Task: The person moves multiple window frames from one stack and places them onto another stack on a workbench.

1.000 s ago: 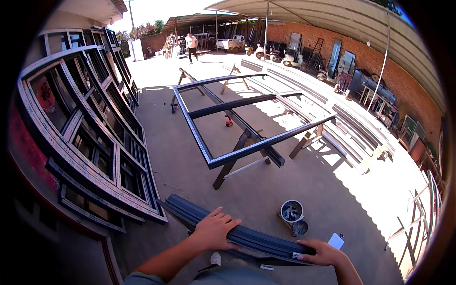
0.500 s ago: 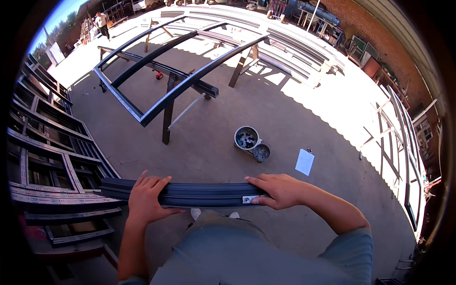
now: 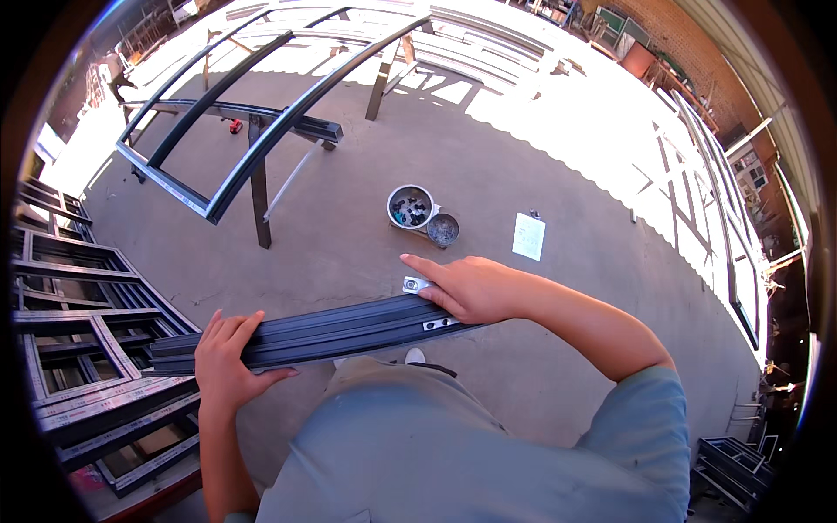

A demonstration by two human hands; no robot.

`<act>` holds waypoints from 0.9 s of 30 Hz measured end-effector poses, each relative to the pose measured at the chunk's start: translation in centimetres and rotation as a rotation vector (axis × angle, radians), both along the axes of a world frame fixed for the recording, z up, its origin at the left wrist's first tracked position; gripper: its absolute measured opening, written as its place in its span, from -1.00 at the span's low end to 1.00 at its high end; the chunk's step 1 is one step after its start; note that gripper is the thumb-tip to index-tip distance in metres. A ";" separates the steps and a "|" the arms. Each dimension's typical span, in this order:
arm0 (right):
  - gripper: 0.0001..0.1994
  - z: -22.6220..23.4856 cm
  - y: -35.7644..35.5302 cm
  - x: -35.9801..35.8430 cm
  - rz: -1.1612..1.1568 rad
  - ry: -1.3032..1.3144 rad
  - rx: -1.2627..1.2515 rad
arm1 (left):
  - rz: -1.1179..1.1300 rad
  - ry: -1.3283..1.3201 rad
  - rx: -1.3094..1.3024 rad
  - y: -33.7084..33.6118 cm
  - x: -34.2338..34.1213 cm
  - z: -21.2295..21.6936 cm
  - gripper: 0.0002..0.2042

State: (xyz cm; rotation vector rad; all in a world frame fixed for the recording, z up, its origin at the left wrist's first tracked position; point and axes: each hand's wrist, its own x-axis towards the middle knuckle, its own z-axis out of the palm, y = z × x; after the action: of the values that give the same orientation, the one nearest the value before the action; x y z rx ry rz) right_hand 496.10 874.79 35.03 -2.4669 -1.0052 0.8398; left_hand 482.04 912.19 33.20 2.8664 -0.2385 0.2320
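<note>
A dark grey grooved frame profile [image 3: 349, 330] lies across in front of my body, tilted up toward the right. My left hand [image 3: 228, 353] grips it near its left end, fingers over the far side and thumb along the near edge. My right hand [image 3: 475, 288] is at its other end, index finger stretched out. Between that finger and the thumb is a small silver metal fitting [image 3: 414, 285] with a round centre, just beyond the profile's far edge. A small silver plate [image 3: 441, 323] with dark holes sits on the profile below the right hand.
On the floor ahead stand a white bucket [image 3: 411, 207] of small dark parts and a smaller grey tub [image 3: 443, 229]. A clipboard with paper [image 3: 529, 236] lies right of them. Stacked window frames [image 3: 96, 349] fill the left; a large frame [image 3: 214, 202] rests on trestles.
The profile has tilted, its right end rising. My right hand has moved away from me, and the silver fitting now shows past the far edge. The holed plate has come into sight.
</note>
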 end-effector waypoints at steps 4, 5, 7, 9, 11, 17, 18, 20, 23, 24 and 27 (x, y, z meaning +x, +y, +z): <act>-0.24 0.5 0.6 0.3 0.059 -0.057 -0.035 | 0.010 0.015 0.003 -0.4 -0.5 0.1 -0.13; -0.23 0.5 1.0 0.4 0.065 -0.063 -0.064 | 0.011 0.012 -0.008 -0.6 -0.6 0.0 -0.14; -0.23 0.2 1.2 0.5 0.053 -0.057 -0.058 | 0.004 -0.007 -0.005 -0.6 -0.6 -0.1 -0.14; -0.24 -0.3 0.9 0.3 -0.045 -0.032 -0.035 | 0.000 -0.010 -0.010 -0.7 -0.5 -0.3 -0.14; -0.25 -0.9 0.3 0.9 -0.180 -0.053 0.026 | 0.012 -0.005 -0.006 -0.6 -0.4 -0.1 -0.14; -0.22 -3.4 -8.8 5.0 -1.121 0.146 0.557 | 0.001 -0.017 0.001 -0.9 0.5 -0.1 -0.14; -0.22 -4.0 -10.1 4.4 -1.193 0.081 0.563 | -0.004 -0.014 0.006 -0.9 0.7 -0.1 -0.14; -0.22 -4.6 -11.7 2.6 -1.323 -0.051 0.570 | -0.002 -0.011 0.016 -0.8 0.9 -0.2 -0.14; -0.21 -5.2 -12.8 -0.4 -1.523 -0.081 0.805 | 0.008 -0.012 0.026 -0.8 1.5 -0.2 -0.13; -0.22 -5.6 -13.0 -1.4 -1.573 -0.115 0.835 | 0.021 0.004 0.002 -0.9 1.6 -0.3 -0.13; -0.23 -6.5 -12.9 -4.1 -1.713 -0.198 0.944 | 0.051 0.035 -0.040 -1.1 1.5 -0.2 -0.12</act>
State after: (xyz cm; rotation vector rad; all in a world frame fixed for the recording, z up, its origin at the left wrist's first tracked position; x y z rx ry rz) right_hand 492.03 861.94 28.50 -1.5924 0.6909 -0.4033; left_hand 483.57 911.10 33.03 2.8363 -0.1524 0.1936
